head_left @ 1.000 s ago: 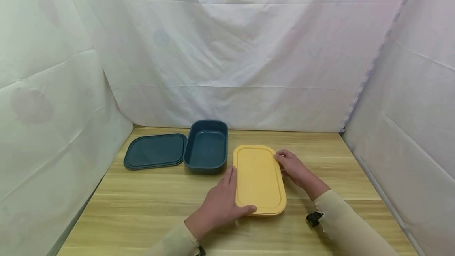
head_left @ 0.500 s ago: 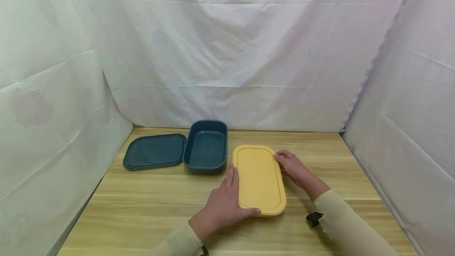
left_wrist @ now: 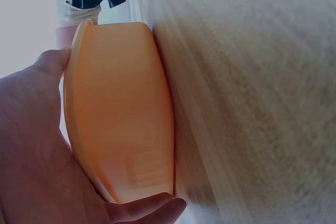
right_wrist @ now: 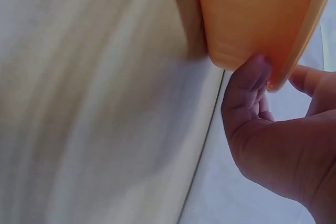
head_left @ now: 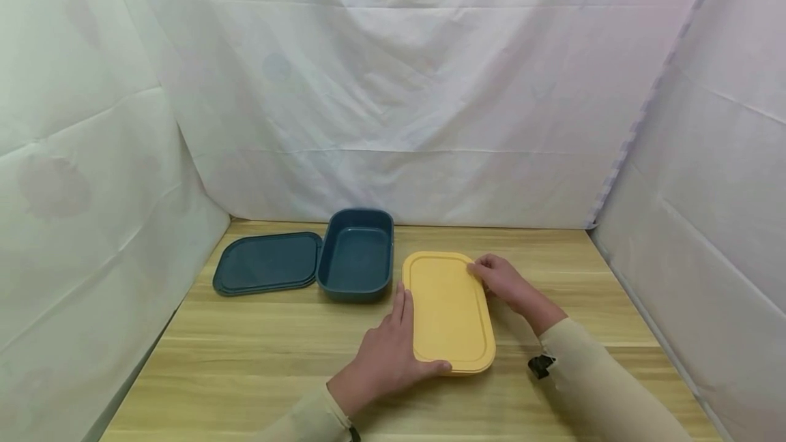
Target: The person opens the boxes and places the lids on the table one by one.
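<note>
A yellow box (head_left: 451,312) with its lid on lies lengthwise on the wooden table (head_left: 245,346). My left hand (head_left: 402,333) holds its left side, fingers lying along the wall and thumb hooked over the near corner. My right hand (head_left: 485,273) pinches the lid's rim at the far right corner. The left wrist view shows the yellow box (left_wrist: 121,114) cupped in my left hand (left_wrist: 42,145). From the right wrist, the lid's edge on the yellow box (right_wrist: 252,14) sits between the thumb and fingers of my right hand (right_wrist: 262,108).
A dark blue box (head_left: 356,254) stands open just left of the yellow one at the back of the table, with its dark blue lid (head_left: 267,261) lying flat beside it. White cloth walls close in the back and both sides.
My right hand has slid a little left along the far corner of the lid. The left thumb has crept further along the near edge. The box has barely shifted.
</note>
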Tool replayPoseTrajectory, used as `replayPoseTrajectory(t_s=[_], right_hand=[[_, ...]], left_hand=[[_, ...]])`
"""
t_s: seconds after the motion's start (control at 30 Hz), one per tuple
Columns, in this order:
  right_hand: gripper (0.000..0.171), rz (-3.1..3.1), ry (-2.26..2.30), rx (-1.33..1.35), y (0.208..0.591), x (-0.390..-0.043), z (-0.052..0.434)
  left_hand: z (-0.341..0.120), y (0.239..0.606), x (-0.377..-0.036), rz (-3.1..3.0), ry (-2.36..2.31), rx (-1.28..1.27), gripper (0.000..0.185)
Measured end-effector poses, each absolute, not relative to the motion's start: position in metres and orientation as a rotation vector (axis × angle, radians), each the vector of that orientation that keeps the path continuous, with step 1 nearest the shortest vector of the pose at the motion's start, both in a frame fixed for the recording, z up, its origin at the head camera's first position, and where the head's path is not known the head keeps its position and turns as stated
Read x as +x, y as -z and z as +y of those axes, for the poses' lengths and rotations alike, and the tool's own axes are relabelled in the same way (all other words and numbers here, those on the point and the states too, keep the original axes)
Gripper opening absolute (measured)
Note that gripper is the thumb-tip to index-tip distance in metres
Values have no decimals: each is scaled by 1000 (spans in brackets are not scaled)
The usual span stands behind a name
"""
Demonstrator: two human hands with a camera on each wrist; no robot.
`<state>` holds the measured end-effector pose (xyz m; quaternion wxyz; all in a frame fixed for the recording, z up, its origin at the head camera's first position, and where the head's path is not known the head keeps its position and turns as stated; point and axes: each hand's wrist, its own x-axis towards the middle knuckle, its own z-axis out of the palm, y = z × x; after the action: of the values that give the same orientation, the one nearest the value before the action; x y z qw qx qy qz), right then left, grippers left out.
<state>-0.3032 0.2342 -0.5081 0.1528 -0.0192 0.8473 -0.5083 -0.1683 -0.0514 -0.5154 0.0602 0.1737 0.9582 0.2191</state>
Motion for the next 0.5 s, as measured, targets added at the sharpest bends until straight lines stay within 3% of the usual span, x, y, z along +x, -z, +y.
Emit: replayPoseTrajectory(t_s=[0.5], right_hand=[[43, 2508, 1323, -201, 494, -331, 234]], left_hand=[[-51, 515, -170, 2891, -670, 524, 149]])
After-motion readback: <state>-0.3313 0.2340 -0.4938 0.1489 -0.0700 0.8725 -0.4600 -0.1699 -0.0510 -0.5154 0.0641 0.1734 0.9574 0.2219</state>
